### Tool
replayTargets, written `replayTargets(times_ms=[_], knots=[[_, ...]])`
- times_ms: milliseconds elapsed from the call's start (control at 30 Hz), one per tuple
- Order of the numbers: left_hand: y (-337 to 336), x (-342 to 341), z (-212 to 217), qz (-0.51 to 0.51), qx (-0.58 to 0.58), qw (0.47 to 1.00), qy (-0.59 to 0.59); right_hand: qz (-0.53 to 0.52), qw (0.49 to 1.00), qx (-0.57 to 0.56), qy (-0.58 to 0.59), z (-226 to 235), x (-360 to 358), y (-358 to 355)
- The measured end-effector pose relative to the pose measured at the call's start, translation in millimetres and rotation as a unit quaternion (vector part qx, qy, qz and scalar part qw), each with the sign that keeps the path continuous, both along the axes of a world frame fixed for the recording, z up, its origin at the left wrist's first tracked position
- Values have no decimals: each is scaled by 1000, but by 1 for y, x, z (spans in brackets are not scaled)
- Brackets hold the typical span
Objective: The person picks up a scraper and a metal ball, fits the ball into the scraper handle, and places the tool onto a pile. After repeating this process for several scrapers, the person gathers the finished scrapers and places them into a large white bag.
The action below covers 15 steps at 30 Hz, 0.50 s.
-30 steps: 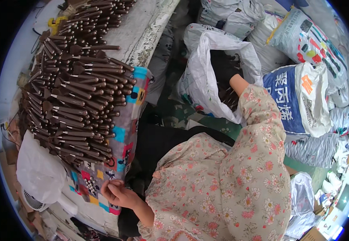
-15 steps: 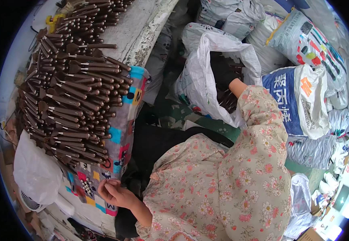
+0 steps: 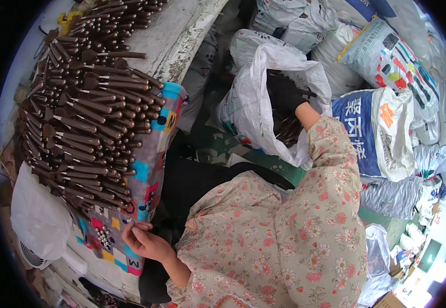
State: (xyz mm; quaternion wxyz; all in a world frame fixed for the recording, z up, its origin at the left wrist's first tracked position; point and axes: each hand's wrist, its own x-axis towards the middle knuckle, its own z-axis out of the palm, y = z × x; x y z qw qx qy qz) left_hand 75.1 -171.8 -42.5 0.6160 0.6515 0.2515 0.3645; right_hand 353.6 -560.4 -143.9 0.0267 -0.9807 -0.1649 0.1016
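White plastic, the sack [image 3: 258, 105] gapes around our dark-gloved right grip [image 3: 287, 97], its rim probably kept wide to let the arm in. Brown brushes [image 3: 286, 132] lie below and beside that grip inside; we cannot tell whether its fingers are apart or clamped on any. Our bare left grip [image 3: 150, 245] has loosely curled fingers, thumb near them; whether it pinches anything, we cannot see. Small silver beads [image 3: 103, 237] sit just left of it on a patterned cloth [image 3: 141, 170], which perhaps cushions the bench [image 3: 182, 46]. Beyond the left grip, piled brushes [image 3: 97, 105] lie with handle ends mostly toward us, likely for easy reach.
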Motion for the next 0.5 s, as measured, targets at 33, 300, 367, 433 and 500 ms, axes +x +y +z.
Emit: replayTargets(times_ms=[33,300,367,433,500], knots=[[0,1,0,-17,10,1000,-5,8,998,44,-37,-5,-3,-7],[-6,7,5,-17,-27,999,-23,-74,964,226,-120,47,-43,-16],[-14,13,5,-72,-20,997,-34,-92,924,328,-171,45,-51,-27],[-25,22,12,-131,0,991,31,-115,908,358,-185,46,-66,-33],[-31,28,18,-249,78,960,104,-120,885,352,-279,68,-85,-7]])
